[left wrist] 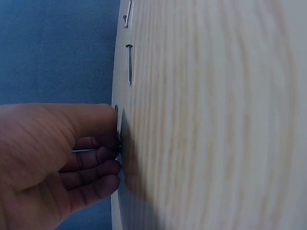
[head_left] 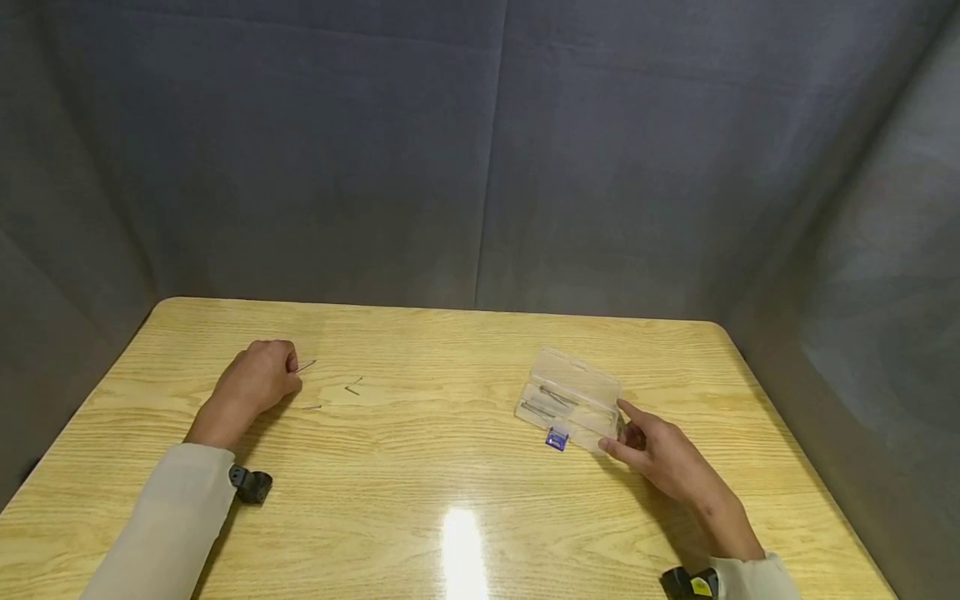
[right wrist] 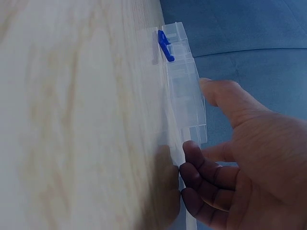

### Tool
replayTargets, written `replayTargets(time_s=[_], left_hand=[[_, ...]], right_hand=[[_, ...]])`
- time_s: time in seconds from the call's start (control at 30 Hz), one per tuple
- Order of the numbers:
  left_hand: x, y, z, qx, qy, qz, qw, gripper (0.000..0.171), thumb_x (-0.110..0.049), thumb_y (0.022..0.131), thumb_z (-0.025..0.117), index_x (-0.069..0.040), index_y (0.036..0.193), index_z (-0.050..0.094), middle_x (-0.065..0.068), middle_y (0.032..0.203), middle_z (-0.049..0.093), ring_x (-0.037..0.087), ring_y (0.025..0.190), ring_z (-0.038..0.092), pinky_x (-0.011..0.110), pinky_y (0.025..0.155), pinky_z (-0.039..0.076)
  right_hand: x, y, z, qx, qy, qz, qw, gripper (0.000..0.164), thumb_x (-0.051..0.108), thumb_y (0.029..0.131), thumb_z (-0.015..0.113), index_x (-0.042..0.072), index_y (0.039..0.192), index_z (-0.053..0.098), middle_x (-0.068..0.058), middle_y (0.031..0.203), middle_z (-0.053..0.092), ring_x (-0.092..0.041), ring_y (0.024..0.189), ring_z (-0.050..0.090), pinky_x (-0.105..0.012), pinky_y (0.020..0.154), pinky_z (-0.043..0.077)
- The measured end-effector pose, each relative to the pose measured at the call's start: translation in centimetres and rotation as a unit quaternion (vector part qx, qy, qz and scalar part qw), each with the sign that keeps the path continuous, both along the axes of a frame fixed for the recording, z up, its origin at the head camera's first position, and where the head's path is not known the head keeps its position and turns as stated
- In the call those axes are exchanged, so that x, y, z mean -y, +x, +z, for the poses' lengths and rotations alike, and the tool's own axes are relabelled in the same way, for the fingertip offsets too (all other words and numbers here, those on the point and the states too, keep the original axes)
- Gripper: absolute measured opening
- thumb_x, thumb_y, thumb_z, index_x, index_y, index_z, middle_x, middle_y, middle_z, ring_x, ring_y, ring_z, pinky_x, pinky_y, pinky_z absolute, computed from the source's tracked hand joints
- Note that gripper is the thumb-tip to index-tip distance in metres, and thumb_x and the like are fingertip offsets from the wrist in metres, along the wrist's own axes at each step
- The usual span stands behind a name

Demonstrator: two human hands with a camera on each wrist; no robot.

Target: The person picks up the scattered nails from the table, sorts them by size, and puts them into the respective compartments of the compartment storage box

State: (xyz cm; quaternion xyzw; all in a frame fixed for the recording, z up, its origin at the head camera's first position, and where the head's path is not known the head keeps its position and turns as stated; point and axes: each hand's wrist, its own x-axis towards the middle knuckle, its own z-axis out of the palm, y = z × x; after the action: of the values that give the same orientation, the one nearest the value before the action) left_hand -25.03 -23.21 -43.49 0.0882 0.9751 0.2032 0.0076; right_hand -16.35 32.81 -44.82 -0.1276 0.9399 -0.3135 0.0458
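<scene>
My left hand (head_left: 258,377) is at the left of the table, its thumb and index finger pinching a thin metal nail (head_left: 307,365) whose tip sticks out to the right. In the left wrist view the curled fingers are right at the tabletop, and another nail (left wrist: 129,64) lies beyond the thumb. On the right, my right hand (head_left: 660,450) holds the right end of a clear plastic box (head_left: 588,427) between thumb and fingers. The box's lid (head_left: 577,373) is raised at the back, and several nails (head_left: 555,396) lie inside. A blue latch (head_left: 557,438) is on its front.
Two crossed nails (head_left: 353,387) lie right of the left hand, and a single nail (head_left: 312,407) lies nearer. The wooden table (head_left: 420,467) has rounded far corners, with a dark grey curtain (head_left: 337,167) behind it. Each wrist wears a small black camera (head_left: 251,485).
</scene>
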Motion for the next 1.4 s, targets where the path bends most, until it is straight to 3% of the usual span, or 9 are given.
replayTargets(time_s=[0.73,1.2,1.4], left_hand=[[-2.0,0.6,0.8,-0.018,-0.004,-0.032,0.9993,0.007,-0.003,0.084,0.065,-0.005,0.084,0.058,0.005,0.076,0.055,0.023,0.064,0.049,0.039,0.059,0.04],[-5.7,2.0,1.1,-0.046,-0.018,-0.079,0.9956,0.014,-0.001,0.085,0.062,-0.013,0.081,0.056,0.0,0.074,0.053,0.017,0.061,0.046,0.036,0.054,0.036],[-7.9,2.5,1.1,-0.081,-0.011,-0.104,0.9913,0.017,0.001,0.084,0.061,-0.015,0.08,0.055,-0.001,0.074,0.051,0.016,0.06,0.044,0.034,0.053,0.035]], right_hand=[[0.0,0.0,0.0,-0.015,0.004,0.001,1.0,0.082,0.038,0.099,0.071,-0.014,0.152,0.035,0.001,0.086,0.058,-0.014,0.07,0.05,-0.029,0.061,0.043],[0.2,0.1,0.1,-0.011,0.003,0.006,1.0,0.082,0.038,0.099,0.07,-0.014,0.152,0.034,0.001,0.088,0.058,-0.014,0.07,0.049,-0.029,0.06,0.041],[0.1,0.0,0.0,-0.011,0.006,0.002,1.0,0.083,0.039,0.098,0.071,-0.012,0.153,0.034,0.002,0.086,0.059,-0.014,0.07,0.051,-0.029,0.061,0.043]])
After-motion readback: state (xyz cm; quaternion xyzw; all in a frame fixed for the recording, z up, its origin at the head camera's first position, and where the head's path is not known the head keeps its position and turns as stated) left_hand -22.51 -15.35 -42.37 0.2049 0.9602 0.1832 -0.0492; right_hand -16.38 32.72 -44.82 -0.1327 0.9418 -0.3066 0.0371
